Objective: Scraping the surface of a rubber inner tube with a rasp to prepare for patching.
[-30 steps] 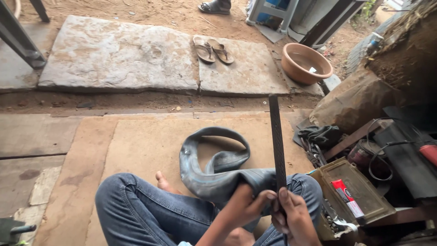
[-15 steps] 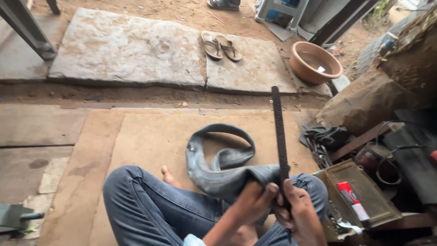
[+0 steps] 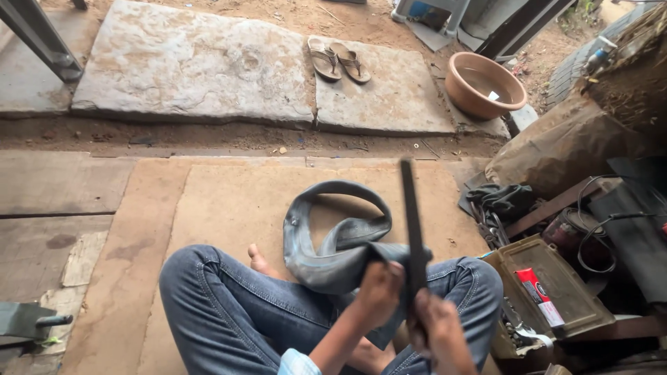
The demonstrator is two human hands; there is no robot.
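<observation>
I sit cross-legged in blue jeans on a brown mat. A grey rubber inner tube (image 3: 326,243) is draped over my lap and loops forward onto the mat. My left hand (image 3: 379,292) pinches a folded part of the tube over my knee. My right hand (image 3: 434,330) grips the lower end of a long flat black file (image 3: 411,222), which stands nearly upright against the tube where my left hand holds it.
An open metal toolbox (image 3: 556,295) with a red-and-white tube lies at my right among cables and clutter. A clay basin (image 3: 484,83) and a pair of sandals (image 3: 339,60) sit on stone slabs ahead. A metal post (image 3: 38,38) stands far left.
The view has shifted slightly, so the scene sits lower and further right. My hands have stayed on the tube and file, with the file moved a little along the rubber.
</observation>
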